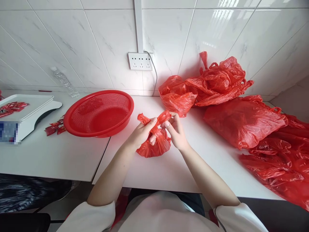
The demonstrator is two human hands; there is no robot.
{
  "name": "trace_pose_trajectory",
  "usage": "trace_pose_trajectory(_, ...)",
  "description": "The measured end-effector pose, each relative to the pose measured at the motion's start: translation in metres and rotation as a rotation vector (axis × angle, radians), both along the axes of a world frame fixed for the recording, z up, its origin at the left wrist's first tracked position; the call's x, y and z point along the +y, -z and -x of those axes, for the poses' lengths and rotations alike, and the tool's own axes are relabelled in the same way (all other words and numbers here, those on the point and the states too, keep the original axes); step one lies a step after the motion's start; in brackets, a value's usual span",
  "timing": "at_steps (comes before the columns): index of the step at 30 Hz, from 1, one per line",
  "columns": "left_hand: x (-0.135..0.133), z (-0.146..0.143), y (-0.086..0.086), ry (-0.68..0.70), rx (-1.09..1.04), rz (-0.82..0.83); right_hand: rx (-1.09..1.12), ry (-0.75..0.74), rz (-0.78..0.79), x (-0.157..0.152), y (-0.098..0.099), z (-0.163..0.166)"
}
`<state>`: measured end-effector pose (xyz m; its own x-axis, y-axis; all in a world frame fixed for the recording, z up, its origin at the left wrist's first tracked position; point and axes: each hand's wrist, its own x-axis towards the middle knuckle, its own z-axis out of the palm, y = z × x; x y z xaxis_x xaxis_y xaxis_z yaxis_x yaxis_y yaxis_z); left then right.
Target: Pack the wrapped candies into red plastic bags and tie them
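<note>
A red plastic bag (154,149) rests on the white table in front of me, its top gathered and its two handles crossed over each other. My left hand (143,132) is closed on the crossing and the left handle, with a fingertip poking through below. The right handle is pinched between the thumb and fingers of my right hand (175,130). What the bag holds is hidden by the red plastic.
Left of my hands stands a red plastic basket (98,129). Beyond it are small red packets (54,128), a white scale (31,106) and a clear bottle (65,82). Filled red bags (243,120) and loose red bags (282,164) cover the right side. A socket strip (140,61) is on the wall.
</note>
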<state>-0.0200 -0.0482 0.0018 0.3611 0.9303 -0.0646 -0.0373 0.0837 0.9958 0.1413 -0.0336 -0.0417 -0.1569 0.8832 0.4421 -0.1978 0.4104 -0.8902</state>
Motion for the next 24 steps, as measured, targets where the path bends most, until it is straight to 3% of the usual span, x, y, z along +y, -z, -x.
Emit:
trace_pose_trajectory(3, 0.0, 0.005, -0.003, 0.138, -0.02, 0.13, 0.025, -0.032, 0.092, 0.007, -0.006, -0.006)
trace_pose_trajectory(8, 0.008, 0.011, 0.002, 0.157, -0.168, 0.22, -0.02, 0.022, -0.143, 0.0, -0.01, -0.034)
trace_pose_trajectory(12, 0.015, 0.016, 0.002, 0.135, -0.349, 0.219, -0.379, -0.207, -0.265, -0.013, -0.01, -0.051)
trace_pose_trajectory(14, 0.014, 0.017, -0.002, 0.143, -0.343, 0.177, -0.408, -0.255, -0.263, -0.014, -0.009, -0.053)
trace_pose_trajectory(16, 0.011, 0.016, -0.008, 0.206, -0.214, 0.089, -0.238, -0.214, -0.228, -0.011, -0.008, -0.048)
trace_pose_trajectory(19, 0.002, 0.008, -0.017, 0.254, 0.153, -0.135, 0.018, -0.151, -0.077, -0.003, -0.005, -0.032)
trace_pose_trajectory(21, -0.003, 0.0, -0.017, 0.159, 0.368, -0.306, -0.01, -0.198, 0.067, 0.001, -0.003, -0.019)
trace_pose_trajectory(24, -0.008, -0.009, -0.008, -0.035, 0.508, -0.529, -0.111, -0.183, 0.204, 0.004, 0.001, -0.002)
